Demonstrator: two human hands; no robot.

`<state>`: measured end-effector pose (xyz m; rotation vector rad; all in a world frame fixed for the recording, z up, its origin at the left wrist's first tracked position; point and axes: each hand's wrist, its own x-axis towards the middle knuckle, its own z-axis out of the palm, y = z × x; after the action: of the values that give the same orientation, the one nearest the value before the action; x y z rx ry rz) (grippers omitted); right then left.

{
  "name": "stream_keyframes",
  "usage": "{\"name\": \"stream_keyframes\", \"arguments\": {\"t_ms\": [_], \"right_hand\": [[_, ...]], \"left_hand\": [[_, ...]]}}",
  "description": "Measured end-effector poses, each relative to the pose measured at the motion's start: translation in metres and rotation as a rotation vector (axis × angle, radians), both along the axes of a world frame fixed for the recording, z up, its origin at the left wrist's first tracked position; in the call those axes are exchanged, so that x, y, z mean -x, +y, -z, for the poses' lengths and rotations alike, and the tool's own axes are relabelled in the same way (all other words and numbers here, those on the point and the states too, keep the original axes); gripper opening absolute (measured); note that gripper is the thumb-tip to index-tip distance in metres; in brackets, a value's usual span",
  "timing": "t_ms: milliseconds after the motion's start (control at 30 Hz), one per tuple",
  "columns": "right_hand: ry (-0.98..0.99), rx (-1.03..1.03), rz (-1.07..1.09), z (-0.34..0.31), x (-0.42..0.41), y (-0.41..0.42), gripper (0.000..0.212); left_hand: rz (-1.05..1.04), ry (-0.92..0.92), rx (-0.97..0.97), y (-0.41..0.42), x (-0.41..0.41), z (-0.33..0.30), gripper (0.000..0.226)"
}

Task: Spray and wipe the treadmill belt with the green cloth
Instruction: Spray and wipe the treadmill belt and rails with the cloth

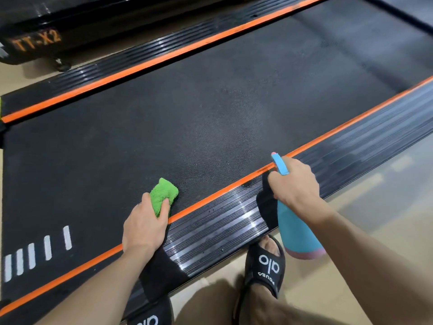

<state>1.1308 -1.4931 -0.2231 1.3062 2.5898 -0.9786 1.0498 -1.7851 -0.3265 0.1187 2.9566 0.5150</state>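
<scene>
Holding the green cloth [163, 194] bunched in its fingers, the left hand [145, 227] rests at the near edge of the treadmill belt [210, 109], just inside the near orange strip [218, 194]. The fingers are closed around the cloth; the free end of the cloth projects forward onto the belt surface and appears to touch it.

The right hand [294, 184] is wrapped around the neck of the blue spray bottle [297, 226], above the ribbed side rail [222, 226]. The bottle is tilted, its pink-banded base toward the person and its nozzle [280, 164] directed forward and to the left, out over the belt.

Governing relation: the belt's long axis runs from lower left to upper right in the view, and the person stands beside it, one sandal [264, 266] against the rail edge. A paler, speckled patch on the belt [210, 141], probably spray mist, lies ahead and to the right of the cloth, between the two hands and further out.

The left hand is therefore the nearer to the wet zone and already carries the cloth. The next wipe calls for a stroke forward and rightward, away from the body, preferably along the belt's long axis. The far half of the belt, toward the far orange strip [164, 59], demands a longer reach across.
</scene>
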Motion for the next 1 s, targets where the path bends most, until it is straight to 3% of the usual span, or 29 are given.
{"name": "stream_keyframes", "arguments": {"t_ms": [267,533,900,1000], "right_hand": [[-0.018,0.046,0.04,0.004,-0.005,0.008,0.041],[-0.057,0.118,-0.244,0.002,0.0,-0.036,0.038],[0.029,0.006,0.092,-0.004,-0.001,0.017,0.039],[0.061,0.035,0.178,-0.008,-0.004,0.025,0.021]], "left_hand": [[0.013,0.017,-0.013,0.0,0.0,-0.001,0.035],[0.005,0.001,-0.003,0.0,0.001,-0.001,0.035],[0.009,0.011,-0.01,-0.001,0.001,0.001,0.035],[0.012,0.005,-0.007,-0.001,0.001,0.0,0.035]]}}
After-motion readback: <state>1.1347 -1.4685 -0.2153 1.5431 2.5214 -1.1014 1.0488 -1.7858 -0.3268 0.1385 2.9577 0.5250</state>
